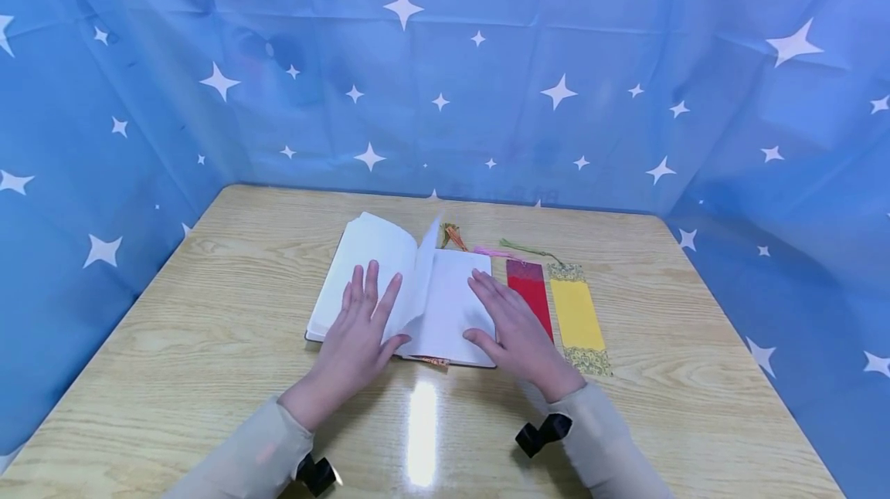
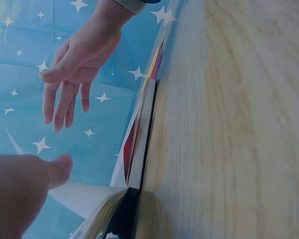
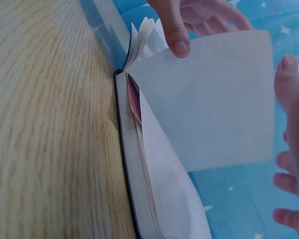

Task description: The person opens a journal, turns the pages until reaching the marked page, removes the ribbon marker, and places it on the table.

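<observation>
Fingers wide, the left hand [image 1: 357, 323] is over the open notebook's [image 1: 452, 310] left pages, one leaf [image 1: 425, 271] upright; the right hand [image 1: 513, 329], fingers straight, hovers by the notebook's right edge. Red bookmark [image 1: 530, 298], yellow bookmark [image 1: 577, 313] follow. Only wrist views show a red strip [image 3: 134, 102] between pages. Starry cloth [image 1: 389, 59] hangs beyond the wooden surface [image 1: 208, 306].

A staged, screened-off recording spot is suggested: a wood-grain surface [image 1: 208, 329] is enclosed behind and on both sides by a creased blue star-printed cloth backdrop [image 1: 487, 120]; the surrounding building cannot be identified.
</observation>
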The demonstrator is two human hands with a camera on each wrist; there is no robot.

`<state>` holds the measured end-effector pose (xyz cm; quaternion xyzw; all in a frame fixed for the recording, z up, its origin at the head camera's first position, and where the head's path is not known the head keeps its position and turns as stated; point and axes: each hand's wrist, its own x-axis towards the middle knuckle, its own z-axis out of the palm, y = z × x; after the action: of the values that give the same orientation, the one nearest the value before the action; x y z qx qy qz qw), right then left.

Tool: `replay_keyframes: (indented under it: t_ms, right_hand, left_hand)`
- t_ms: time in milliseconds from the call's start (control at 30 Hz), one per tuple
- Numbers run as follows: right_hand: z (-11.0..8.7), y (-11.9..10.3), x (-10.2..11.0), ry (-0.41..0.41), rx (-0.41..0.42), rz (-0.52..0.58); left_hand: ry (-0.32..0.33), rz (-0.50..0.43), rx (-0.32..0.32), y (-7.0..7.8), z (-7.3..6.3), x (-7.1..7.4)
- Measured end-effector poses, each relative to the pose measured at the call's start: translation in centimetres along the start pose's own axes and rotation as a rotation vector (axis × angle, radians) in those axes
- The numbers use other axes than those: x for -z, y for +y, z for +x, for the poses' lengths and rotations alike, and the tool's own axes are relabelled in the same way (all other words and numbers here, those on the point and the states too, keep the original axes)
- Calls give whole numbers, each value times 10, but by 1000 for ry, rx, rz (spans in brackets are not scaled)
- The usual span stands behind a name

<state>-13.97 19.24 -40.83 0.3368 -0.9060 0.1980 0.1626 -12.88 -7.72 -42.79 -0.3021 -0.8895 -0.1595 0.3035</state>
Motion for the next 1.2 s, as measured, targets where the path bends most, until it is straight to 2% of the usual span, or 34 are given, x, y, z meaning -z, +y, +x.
replay_keyframes:
  t_ms: [133,267,367,433,600,700,900,1200]
  right_hand:
    - [-1,2,0,-1,-18,1]
    - [-2,2,-1,-2,-32,-1]
    - [-3,3,-1,-6,-47,-5]
    - [-4,3,-1,-9,-59,-9]
    - [-5,6,-1,-26,-79,-21]
    - [-6,8,-2,-49,-95,-28]
    - [-8,10,-4,-118,-130,-36]
    - [-12,13,-6,-209,-157,-28]
  left_hand:
    - [119,-7,-5,-3,-2,-1]
    - [223,-7,31,-5,-3,1]
    - [220,26,64,-7,-5,2]
    - [162,62,96,-9,-6,3]
    - [-75,139,192,-13,-11,5]
    - [-176,159,221,-16,-12,6]
    - [-325,148,245,-19,-16,4]
    - [-505,43,322,-23,-22,3]
